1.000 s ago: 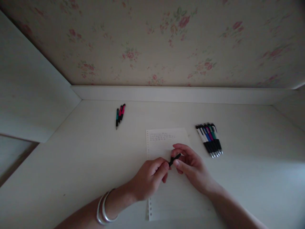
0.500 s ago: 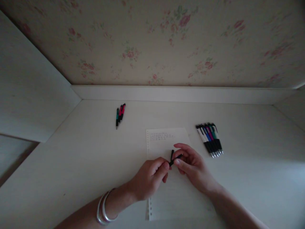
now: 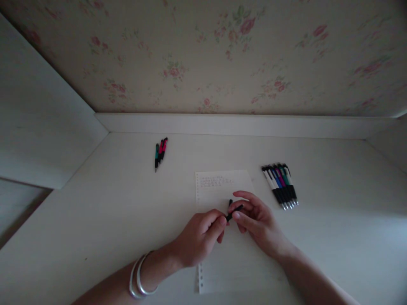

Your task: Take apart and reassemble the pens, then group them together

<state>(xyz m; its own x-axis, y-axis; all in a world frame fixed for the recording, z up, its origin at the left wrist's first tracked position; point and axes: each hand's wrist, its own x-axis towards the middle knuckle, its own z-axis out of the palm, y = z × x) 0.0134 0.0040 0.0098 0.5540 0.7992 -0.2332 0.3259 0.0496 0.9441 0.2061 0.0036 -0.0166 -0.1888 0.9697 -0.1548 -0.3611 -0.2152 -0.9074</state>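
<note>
My left hand (image 3: 203, 235) is closed, its thumb and forefinger pinching the lower end of a short, dark pen part (image 3: 235, 212). The fingertips of my right hand (image 3: 254, 218) close on the same piece near its upper end, while the other fingers are curled loosely. A second black stub (image 3: 230, 202) sticks up beside it, between the two hands; its lower end is hidden by fingers. Below both hands lies a sheet of punched paper (image 3: 235, 271) with handwritten lines near its top.
To the right lies a row of several pens (image 3: 280, 186) with black grips and silver tips. Three pens (image 3: 160, 152), one green and two red, lie at the back left. The white desk (image 3: 127, 203) meets a raised back ledge (image 3: 222, 125) under a flowered wall.
Hardly anything differs. My right hand has shifted very slightly, and both hands keep their hold on the black piece.
</note>
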